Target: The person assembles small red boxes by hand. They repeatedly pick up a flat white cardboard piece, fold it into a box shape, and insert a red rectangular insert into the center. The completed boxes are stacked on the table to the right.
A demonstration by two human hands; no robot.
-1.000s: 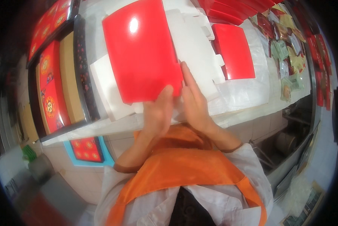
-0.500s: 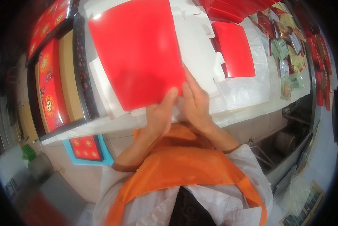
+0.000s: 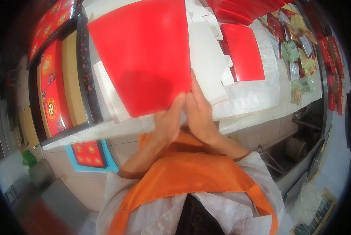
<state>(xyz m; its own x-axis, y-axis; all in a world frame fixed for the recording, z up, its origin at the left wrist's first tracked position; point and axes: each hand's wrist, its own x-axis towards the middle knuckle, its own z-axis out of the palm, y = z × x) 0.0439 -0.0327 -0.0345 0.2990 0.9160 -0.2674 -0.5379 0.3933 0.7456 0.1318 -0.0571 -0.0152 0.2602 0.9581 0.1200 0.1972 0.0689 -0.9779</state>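
A large glossy red cardboard sheet (image 3: 144,55) takes up the middle of the head view, tilted, its near edge toward me. My left hand (image 3: 169,119) is closed on its near right corner, the thumb along the edge and the other fingers hidden underneath. My right hand (image 3: 199,109) lies against the right edge at that corner, its fingers stretched out straight and close together. The two hands touch or nearly touch there. Beneath and to the right are white cardboard pieces with cut flaps (image 3: 207,58). Further right lies a smaller red cardboard piece (image 3: 246,53).
At left, a dark-edged box (image 3: 87,70) holds red patterned boxes (image 3: 52,105). Red folded cardboard (image 3: 238,9) is stacked at the back. Small wrapped packets (image 3: 295,51) are piled at the far right. Below the table at left sits a red patterned box on a blue tray (image 3: 77,167).
The red sheet has shifted slightly and its right edge has turned more upright. Both hands stay at its near right corner, the right one having moved a little left.
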